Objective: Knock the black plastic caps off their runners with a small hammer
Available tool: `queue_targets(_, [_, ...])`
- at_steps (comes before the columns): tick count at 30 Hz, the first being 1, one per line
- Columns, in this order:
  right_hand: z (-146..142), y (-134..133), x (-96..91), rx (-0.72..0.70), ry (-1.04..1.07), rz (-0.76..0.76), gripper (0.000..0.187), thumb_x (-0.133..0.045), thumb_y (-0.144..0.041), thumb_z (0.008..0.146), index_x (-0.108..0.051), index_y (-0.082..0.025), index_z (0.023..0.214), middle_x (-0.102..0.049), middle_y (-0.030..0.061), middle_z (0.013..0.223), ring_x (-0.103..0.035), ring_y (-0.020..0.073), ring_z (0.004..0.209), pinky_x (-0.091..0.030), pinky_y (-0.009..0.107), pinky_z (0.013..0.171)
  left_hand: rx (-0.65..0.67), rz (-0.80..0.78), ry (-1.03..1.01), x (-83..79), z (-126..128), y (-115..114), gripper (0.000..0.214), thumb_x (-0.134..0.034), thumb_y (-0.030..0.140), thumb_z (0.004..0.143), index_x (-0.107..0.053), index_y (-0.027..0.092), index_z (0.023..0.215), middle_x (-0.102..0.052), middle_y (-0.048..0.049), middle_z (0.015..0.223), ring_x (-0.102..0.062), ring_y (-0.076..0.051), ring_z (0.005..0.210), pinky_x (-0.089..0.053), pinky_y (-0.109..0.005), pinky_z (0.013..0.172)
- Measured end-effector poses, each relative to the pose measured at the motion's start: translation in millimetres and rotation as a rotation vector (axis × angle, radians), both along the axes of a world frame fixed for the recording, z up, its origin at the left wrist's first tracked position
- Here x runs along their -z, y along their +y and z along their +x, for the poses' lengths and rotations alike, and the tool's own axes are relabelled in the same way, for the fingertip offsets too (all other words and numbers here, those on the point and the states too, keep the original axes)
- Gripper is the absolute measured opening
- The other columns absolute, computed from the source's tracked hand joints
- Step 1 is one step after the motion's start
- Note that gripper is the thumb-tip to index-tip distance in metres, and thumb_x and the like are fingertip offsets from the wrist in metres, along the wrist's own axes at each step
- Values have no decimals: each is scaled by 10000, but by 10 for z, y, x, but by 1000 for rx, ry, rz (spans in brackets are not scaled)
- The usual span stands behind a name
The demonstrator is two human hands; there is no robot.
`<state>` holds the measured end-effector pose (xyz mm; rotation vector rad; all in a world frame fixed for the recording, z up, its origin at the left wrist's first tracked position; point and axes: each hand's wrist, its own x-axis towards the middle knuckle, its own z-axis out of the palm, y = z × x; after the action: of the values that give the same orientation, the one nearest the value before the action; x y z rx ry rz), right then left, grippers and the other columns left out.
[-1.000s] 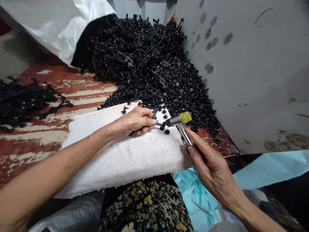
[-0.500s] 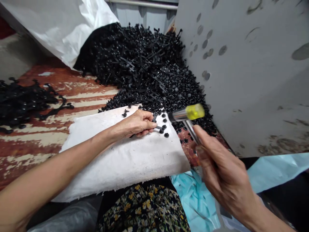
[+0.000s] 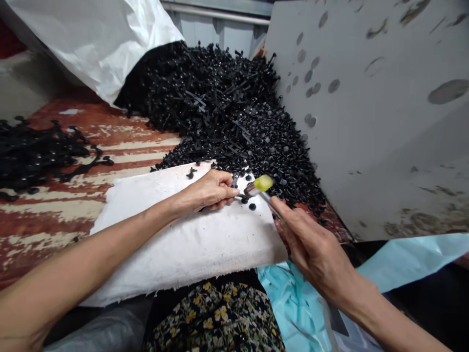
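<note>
My left hand [image 3: 220, 190] rests on a white cloth [image 3: 205, 239], its thumb and fingers pinched on a black plastic strip [image 3: 242, 196] with round studs. The fingers of my right hand [image 3: 304, 232] are wrapped round the metal handle of a small mallet [image 3: 262, 184] with a translucent yellow face. The mallet's other end is down at the strip, just right of my left fingertips, and hides part of it. A loose black button-like piece [image 3: 252, 207] lies on the cloth close by. Another small black piece [image 3: 191, 172] sits near the cloth's far edge.
Behind the cloth rises a large heap of black plastic parts [image 3: 216, 98], partly under a white sack [image 3: 110, 44]. More black strips [image 3: 40, 156] lie at left on the worn red board [image 3: 139, 142]. A grey panel [image 3: 366, 137] stands at right; light-blue sheeting [image 3: 293, 303] lies below.
My right hand has brought the mallet left and down, from beside the cloth onto the strip at my left fingertips. My left hand has barely moved.
</note>
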<state>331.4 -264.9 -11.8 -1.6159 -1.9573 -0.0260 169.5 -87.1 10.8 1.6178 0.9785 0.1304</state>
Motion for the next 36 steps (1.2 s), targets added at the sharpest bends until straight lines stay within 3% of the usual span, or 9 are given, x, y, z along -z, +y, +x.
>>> queue_targets(4, [-1, 11, 36, 14, -71, -10, 651, -416, -53, 910, -306, -247, 1521, -661, 154, 1189, -711, 267, 949, -625, 368, 682, -25, -20, -22, 19, -11, -1, 207, -594, 174, 838, -465, 194, 677, -491, 77, 408, -373, -47, 276, -217, -143, 265])
queue_targets(6, [-18, 10, 19, 8, -56, -22, 605, -410, -68, 919, -371, -252, 1494, -670, 147, 1190, -705, 270, 978, -623, 377, 704, -45, -45, -58, 10, -44, 4, 161, -600, 199, 838, -480, 196, 732, -516, 76, 454, -376, -45, 288, -228, -142, 270])
queue_targets(10, [-55, -51, -4, 161, 296, 139, 534, -462, -112, 939, -446, -278, 1446, -670, 98, 1234, -672, 220, 1045, -566, 373, 883, -63, -103, -188, -55, -161, -35, 136, -586, 276, 855, -520, 174, 793, -599, 37, 633, -433, -28, 374, -310, -134, 323])
queue_targets(15, [-58, -210, 194, 298, 743, -31, 412, -465, -270, 967, -521, -250, 1374, -714, 56, 927, -666, 157, 731, -580, 304, 667, 256, -144, -54, -76, -199, -208, 254, -583, 364, 840, -536, 151, 710, -561, 41, 565, -413, -27, 375, -279, -139, 344])
queue_targets(17, [-62, -261, 280, 306, 827, -97, 416, -481, -318, 958, -536, -238, 1362, -704, 47, 864, -634, 148, 678, -559, 278, 604, 289, -94, -6, -50, -157, -257, 279, -559, 364, 846, -517, 157, 665, -521, 54, 520, -396, -31, 365, -254, -141, 338])
queue_targets(26, [-67, -285, 370, 319, 878, -128, 419, -505, -315, 936, -554, -227, 1343, -706, 72, 948, -625, 153, 688, -547, 282, 605, 386, -32, 31, 23, -23, -207, 331, -465, 378, 904, -585, 141, 706, -476, 54, 458, -347, -40, 351, -244, -155, 351])
queue_targets(36, [-61, -289, 363, 325, 843, -153, 430, -481, -312, 946, -526, -192, 1357, -702, 98, 1008, -637, 155, 722, -556, 299, 652, 453, 67, 11, 61, -7, -179, 394, -451, 390, 918, -544, 148, 621, -474, 43, 471, -369, -43, 391, -255, -160, 390])
